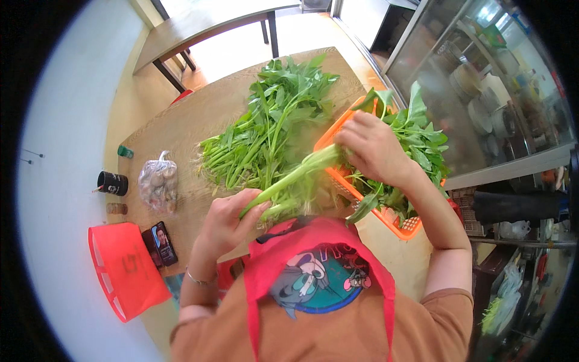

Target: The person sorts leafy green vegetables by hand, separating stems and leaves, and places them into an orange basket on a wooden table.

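A thick green vegetable stalk [289,177] stretches at a slant between my two hands. Its lower end is pinched by the thumb and fingers of my left hand [230,219]. My right hand [373,147] grips the upper part, beside leaves and over the near side of an orange plastic basket [330,140]. Leafy greens [414,145] fill that basket and spill over its rim. A large pile of leafy greens [276,122] lies on the wooden table [199,115], roots and stem ends towards the left. More pale stems [287,208] lie beneath the stalk, partly blurred.
At the table's left stand a knotted plastic bag of bulbs [158,183], a black cup [113,183], a small jar [117,208] and a green-capped container [125,152]. A lit phone [163,244] leans near a red bag [129,271]. Glass-fronted shelving [475,90] rises on the right.
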{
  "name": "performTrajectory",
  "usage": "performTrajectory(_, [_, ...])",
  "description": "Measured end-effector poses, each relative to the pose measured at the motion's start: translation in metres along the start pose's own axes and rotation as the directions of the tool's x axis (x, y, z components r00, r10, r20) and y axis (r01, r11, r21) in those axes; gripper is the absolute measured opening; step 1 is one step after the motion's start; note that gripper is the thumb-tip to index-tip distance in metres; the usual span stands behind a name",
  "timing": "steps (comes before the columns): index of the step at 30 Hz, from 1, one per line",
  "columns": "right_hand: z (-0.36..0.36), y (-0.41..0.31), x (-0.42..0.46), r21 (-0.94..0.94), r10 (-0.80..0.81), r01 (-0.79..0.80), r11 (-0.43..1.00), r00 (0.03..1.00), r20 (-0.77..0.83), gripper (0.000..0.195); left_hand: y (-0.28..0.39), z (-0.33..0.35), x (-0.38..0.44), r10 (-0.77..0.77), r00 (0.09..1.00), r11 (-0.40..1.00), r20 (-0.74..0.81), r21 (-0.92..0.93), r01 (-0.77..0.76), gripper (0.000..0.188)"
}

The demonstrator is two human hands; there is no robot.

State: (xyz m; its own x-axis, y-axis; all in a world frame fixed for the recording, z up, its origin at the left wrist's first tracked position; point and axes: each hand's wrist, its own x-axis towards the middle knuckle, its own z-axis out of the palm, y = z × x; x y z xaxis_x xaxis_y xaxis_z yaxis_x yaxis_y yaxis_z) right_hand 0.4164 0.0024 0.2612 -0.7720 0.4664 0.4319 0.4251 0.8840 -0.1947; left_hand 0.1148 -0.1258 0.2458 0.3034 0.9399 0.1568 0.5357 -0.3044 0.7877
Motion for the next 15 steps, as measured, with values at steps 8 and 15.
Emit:
performTrajectory(8, [-0.039, 0.000, 0.029, 0.258, 0.473, -0.413, 0.874, 0.844, -0.254, 0.024, -0.011, 0.002, -0.007, -0.232, 0.968, 0.913, 0.101, -0.320, 0.252, 0.017])
performTrajectory(15, [0.015, -0.039, 0.041, -0.133, -0.257, 0.266, 0.955, 0.963, 0.075, 0.026, 0.012, -0.014, 0.005, -0.192, 0.981, 0.956, 0.026, -0.220, 0.193, 0.017])
